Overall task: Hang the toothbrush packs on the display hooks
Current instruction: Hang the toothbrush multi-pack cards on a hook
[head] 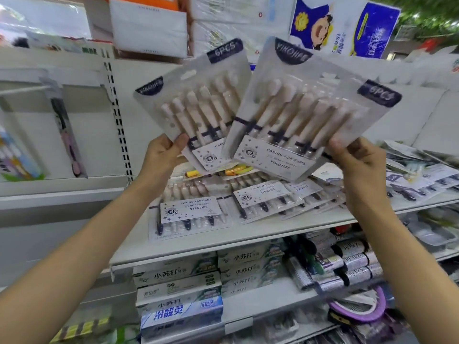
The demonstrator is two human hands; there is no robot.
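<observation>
A white shelf [248, 234] carries a heap of toothbrush packs [191, 209] at the frame's centre. Above it, at 12 o'clock, two more packs are held up, fanned apart and overlapping at their lower corners. The right pack [315, 108], tilted towards 1 o'clock, is pinched at its lower edge by the right hand [357, 162]; the left pack [196, 103], leaning towards 11 o'clock, is gripped by the left hand [164, 152], thumb on its front. A hook [24, 90] juts out at 9 o'clock
</observation>
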